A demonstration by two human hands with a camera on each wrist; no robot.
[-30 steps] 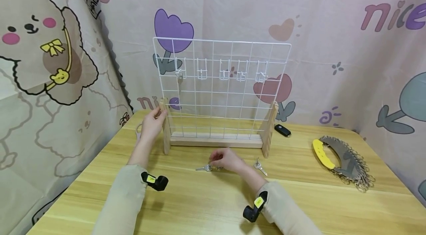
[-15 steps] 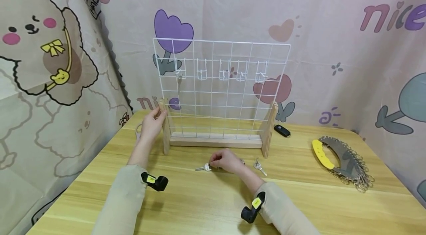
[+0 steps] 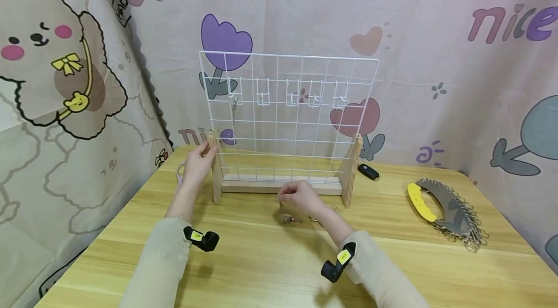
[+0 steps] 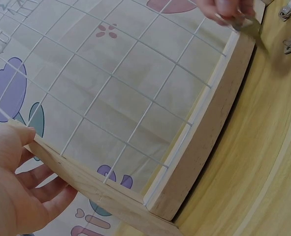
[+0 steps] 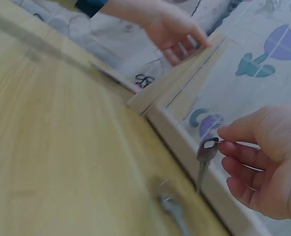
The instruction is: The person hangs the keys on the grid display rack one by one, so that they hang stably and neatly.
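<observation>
My left hand (image 3: 198,167) holds the wooden side post (image 3: 216,179) of a white wire grid rack (image 3: 287,55), thumb in front and fingers behind in the left wrist view. My right hand (image 3: 301,197) pinches the thin ring (image 5: 215,129) of a key (image 5: 205,153), which hangs point down near the rack's wooden base bar (image 3: 261,186). On the table below lies another key (image 3: 291,219), with a further key (image 3: 316,220) partly hidden by my right wrist. Several white hooks (image 3: 263,97) line the grid; a key (image 3: 233,112) hangs from the leftmost.
A black car key fob (image 3: 368,172) lies by the rack's right foot. Farther right is a curved grey metal plate with a yellow handle (image 3: 420,204) and many small rings along its edge. Scissors (image 3: 180,172) lie behind my left forearm. A patterned cloth (image 3: 414,80) hangs behind.
My right hand has taken up the leftmost loose key by its ring and risen from the table toward the base bar. My left hand stays on the post.
</observation>
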